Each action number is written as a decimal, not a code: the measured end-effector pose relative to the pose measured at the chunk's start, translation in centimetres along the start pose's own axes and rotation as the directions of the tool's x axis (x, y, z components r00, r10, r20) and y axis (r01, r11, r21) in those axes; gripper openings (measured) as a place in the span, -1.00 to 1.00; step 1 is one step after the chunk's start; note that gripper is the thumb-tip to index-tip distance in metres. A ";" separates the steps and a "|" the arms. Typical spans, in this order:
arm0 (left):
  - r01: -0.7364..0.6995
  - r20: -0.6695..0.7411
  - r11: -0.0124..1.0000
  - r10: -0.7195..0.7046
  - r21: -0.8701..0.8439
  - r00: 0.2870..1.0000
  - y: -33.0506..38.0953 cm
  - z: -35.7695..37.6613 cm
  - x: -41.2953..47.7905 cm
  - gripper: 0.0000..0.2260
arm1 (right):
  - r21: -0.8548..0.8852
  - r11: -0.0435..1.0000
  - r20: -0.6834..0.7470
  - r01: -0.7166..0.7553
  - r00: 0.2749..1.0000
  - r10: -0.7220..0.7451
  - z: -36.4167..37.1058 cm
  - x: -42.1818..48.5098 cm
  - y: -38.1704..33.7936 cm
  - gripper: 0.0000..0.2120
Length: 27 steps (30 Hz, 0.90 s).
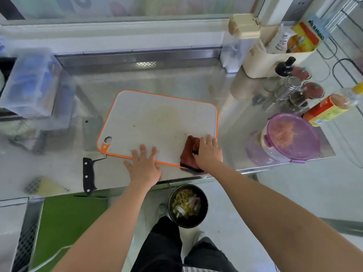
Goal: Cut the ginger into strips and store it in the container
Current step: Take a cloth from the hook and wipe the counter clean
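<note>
Ginger strips (287, 132) show as pale shreds through the lid of the round clear plastic container with a translucent purple clip lid (302, 146). It stands on the stainless-steel counter (196, 81) to the right of the right hand (208, 153), apart from it and past the board's right edge.

The right hand is knuckles-up, its fingers bent down over a bunched red-brown cloth with a dark edge (188, 152), which it holds against the near right corner of the white plastic cutting board with an orange rim (161, 118). Part of the cloth spills over the board's near edge onto the counter. Ahead of both hands the board carries a faint yellowish stain and a few small specks.

The left hand (144, 166) lies flat, palm down, with straight, spread fingers. Its fingertips rest on the board's near edge, its palm is over the counter, and it grasps nothing.

To the left of that hand lies a steel cleaver with a black riveted handle (88, 175). Its blade lies flat beside the board's left edge and its handle points toward the counter's near edge.

Below the counter's edge, between the two forearms, sits a round dark metal bowl (204, 211) holding yellowish and white scraps.

Far beyond the right hand stand a cream plastic caddy stuffed with packets (261, 63), some metal shakers (288, 89), and a tilted bottle with a red and yellow label (328, 109).
</note>
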<state>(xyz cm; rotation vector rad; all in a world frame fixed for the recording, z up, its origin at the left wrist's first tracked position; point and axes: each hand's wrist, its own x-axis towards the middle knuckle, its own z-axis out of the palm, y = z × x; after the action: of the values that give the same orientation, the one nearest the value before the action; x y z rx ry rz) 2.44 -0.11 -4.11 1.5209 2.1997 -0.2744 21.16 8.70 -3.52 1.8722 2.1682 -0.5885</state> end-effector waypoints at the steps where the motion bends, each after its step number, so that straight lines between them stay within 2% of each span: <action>1: 0.007 0.016 1.000 -0.007 -0.002 1.000 0.2 0.2 -0.5 -0.48 | -0.004 1.000 0.006 0.007 1.000 -0.007 0.0 -0.3 0.4 -0.42; 7: -0.002 0.087 1.000 0.002 0.003 0.996 1.1 1.2 -2.7 -0.50 | 0.113 0.993 0.033 0.026 0.999 -0.030 -0.5 -1.8 3.3 -0.43; 12: -0.043 0.071 0.997 0.048 -0.065 0.996 0.3 1.2 -2.9 -0.50 | 0.219 0.974 -0.158 0.058 0.987 -0.024 -1.0 -2.8 2.1 -0.75; 15: -0.033 -0.125 0.968 0.002 -0.249 0.992 -1.1 1.3 -3.5 -0.55 | 0.313 0.933 -0.204 0.178 0.972 -0.117 -1.5 -3.2 -1.1 -0.77; 17: 0.021 -0.309 0.959 -0.111 -0.281 0.945 -3.2 1.2 -3.8 -0.65 | 0.389 0.887 -0.247 0.249 0.956 -0.160 -1.8 -3.2 -3.7 -0.65; 18: 0.094 -0.358 0.956 -0.195 -0.279 0.913 -4.3 1.0 -3.9 -0.70 | 0.409 0.864 -0.270 0.292 0.944 -0.191 -1.8 -3.3 -5.1 -0.54; 20: 0.287 -0.374 0.913 -0.384 -0.289 0.844 -6.5 0.3 -4.3 -0.78 | 0.355 0.845 -0.279 0.399 0.908 -0.312 -1.4 -3.2 -7.8 -0.40; 22: 0.421 -0.302 0.856 -0.503 -0.299 0.810 -8.5 -0.3 -4.8 -0.80 | 0.214 0.833 -0.208 0.510 0.857 -0.471 -0.1 -3.0 -10.0 -0.47; 24: 0.488 -0.178 0.816 -0.554 -0.309 0.813 -10.1 -0.1 -5.0 -0.76 | 0.082 0.824 -0.082 0.561 0.828 -0.555 1.5 -2.8 -11.6 -0.58; 27: 0.478 -0.125 0.821 -0.534 -0.311 0.836 -12.1 0.2 -5.1 -0.73 | -0.114 0.831 0.051 0.544 0.839 -0.542 3.2 -2.9 -13.1 -0.48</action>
<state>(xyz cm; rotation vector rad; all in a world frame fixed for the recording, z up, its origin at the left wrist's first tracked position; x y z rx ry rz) -7.16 -8.96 -2.96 0.8216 2.6595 0.0296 8.44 3.31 -3.11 1.1616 2.6648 -0.5390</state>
